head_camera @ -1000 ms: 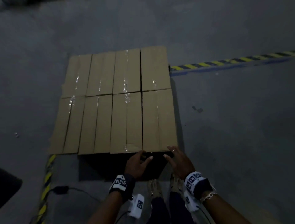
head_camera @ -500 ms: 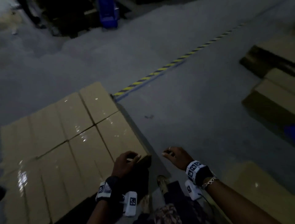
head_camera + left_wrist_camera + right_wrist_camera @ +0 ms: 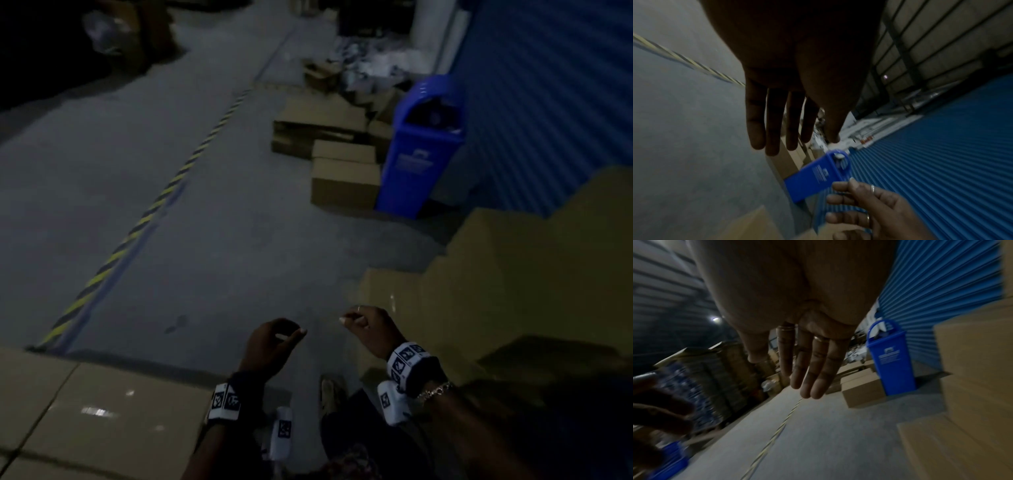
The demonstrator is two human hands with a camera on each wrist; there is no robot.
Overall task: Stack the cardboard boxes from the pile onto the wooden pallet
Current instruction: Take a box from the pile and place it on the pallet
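Left hand [image 3: 270, 342], off the stacked boxes [image 3: 102, 411] it touched a second ago, hangs loose and empty left of the pile [image 3: 513, 274]; right hand [image 3: 371, 330] likewise, nearer it (pallet hidden). Judgement: placement finished, next fetch beginning.

Plain brown cardboard boxes [image 3: 507, 274] are piled at the right in rising steps, their taped tops shut, stacked against the blue ribbed wall. At the lower left, more of the same boxes [image 3: 102, 411] sit packed edge to edge in a flat layer, tape glinting on their lids. The wooden pallet under them is hidden.
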